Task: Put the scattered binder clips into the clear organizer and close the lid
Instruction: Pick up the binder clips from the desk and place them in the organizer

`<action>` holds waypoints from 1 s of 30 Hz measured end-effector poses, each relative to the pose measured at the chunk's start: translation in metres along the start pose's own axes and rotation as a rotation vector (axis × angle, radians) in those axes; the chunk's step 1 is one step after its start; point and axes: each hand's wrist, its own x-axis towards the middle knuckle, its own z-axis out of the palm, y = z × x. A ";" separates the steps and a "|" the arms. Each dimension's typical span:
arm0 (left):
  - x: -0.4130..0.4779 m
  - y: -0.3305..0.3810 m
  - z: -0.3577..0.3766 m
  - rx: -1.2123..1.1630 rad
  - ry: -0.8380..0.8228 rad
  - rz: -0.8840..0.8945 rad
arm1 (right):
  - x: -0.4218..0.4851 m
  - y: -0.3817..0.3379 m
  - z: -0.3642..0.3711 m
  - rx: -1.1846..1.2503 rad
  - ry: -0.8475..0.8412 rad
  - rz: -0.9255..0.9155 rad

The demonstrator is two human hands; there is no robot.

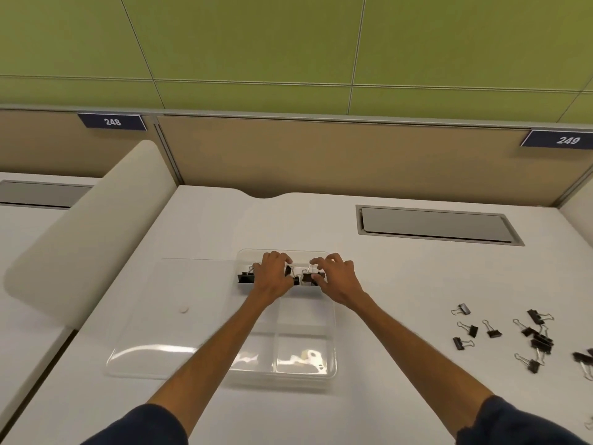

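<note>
Bare white desk [385,396] lies nearest, at 6 o'clock. The clear organizer [305,316] sits mid-desk, its lid [167,316] flat at 9 o'clock. Loose binder clips [542,341] lie well apart at 3 o'clock. Over the far compartment the right hand [337,279] pinches a black clip [307,278] in its fingers. The left hand [272,276] curls its fingers on what looks like another clip [288,270]. Beyond is open desk, then a hatch [436,224] at 1 o'clock and a tan partition [321,149].

rightmost binder clips [581,357] cut off (frame edge) | organizer clips [245,278] partly hidden
</note>
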 end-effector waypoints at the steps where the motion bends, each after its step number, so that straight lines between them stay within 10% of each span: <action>1: -0.001 -0.002 0.000 -0.019 0.012 -0.007 | -0.001 0.000 0.000 -0.009 0.012 -0.004; 30: -0.032 0.104 0.056 -0.037 -0.009 0.261 | -0.103 0.085 -0.042 0.038 0.161 0.267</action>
